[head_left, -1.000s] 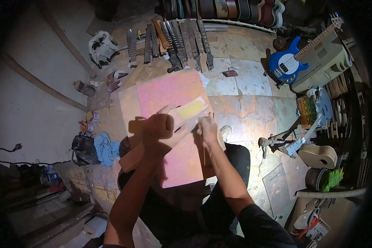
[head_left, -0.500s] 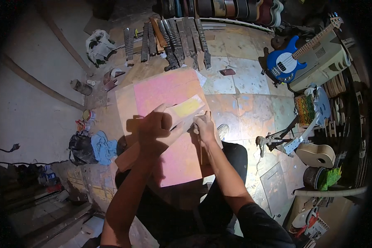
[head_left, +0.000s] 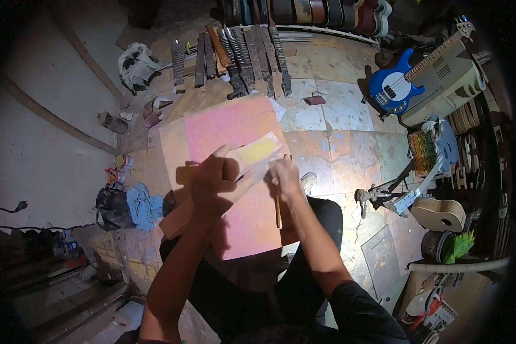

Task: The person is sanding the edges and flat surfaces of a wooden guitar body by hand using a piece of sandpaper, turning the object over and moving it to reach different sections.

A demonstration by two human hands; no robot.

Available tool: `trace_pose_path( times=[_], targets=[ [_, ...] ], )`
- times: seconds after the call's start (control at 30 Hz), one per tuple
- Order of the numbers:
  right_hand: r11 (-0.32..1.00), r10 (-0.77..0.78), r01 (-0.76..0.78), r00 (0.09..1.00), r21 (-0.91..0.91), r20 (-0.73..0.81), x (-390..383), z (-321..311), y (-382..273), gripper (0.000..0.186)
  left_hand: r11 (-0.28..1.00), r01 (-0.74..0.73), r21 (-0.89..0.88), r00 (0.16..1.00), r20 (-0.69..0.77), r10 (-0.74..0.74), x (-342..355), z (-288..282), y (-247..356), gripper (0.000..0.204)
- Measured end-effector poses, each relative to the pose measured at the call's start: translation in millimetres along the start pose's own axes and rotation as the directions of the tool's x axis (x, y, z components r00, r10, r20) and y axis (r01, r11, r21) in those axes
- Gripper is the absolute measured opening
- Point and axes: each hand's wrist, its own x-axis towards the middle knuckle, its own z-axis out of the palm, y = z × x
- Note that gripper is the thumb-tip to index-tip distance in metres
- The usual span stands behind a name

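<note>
My left hand (head_left: 215, 180) grips a long pale wooden piece (head_left: 257, 152), shaped like a guitar neck, that runs from lower left to upper right and ends in a yellowish part. My right hand (head_left: 283, 175) is closed at that upper end, touching the wood. A thin brown stick-like tool (head_left: 278, 212) hangs down from this hand. Under both hands lies a pink board (head_left: 229, 123), resting over my lap and the floor.
Several guitar necks (head_left: 241, 57) lie in a row on the floor ahead. A blue electric guitar (head_left: 393, 86) leans on a beige box at the right. A small pale guitar body (head_left: 438, 213) and a metal stand (head_left: 384, 195) sit right; rags (head_left: 137, 205) and cans lie left.
Both hands stay on the wooden piece; my right hand has shifted only slightly along its upper end. The view has barely moved.
</note>
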Motion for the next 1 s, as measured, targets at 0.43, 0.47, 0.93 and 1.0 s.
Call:
trace_pose_path(
  times=[0.43,0.47,0.93,1.0],
  targets=[
    [0.545,-0.292,0.518,0.854,-0.659,0.43,-34,-56,-30,0.051,0.976,0.207,0.072,0.978,-0.04,-0.204,-4,6,10,0.063],
    [0.406,-0.274,0.586,0.81,-0.701,0.519,-39,-56,-34,0.063,0.973,0.219,0.078,0.976,-0.024,-0.218,-3,6,11,0.063],
    [0.058,-0.306,0.433,0.866,-0.9,0.397,-7,-75,-35,0.073,0.967,0.235,0.096,0.972,-0.041,-0.232,-4,6,12,0.067],
    [0.09,-0.307,0.537,0.816,-0.839,0.489,-13,-71,-30,0.075,0.97,0.224,0.098,0.974,-0.039,-0.221,-3,4,12,0.067]
  ],
)
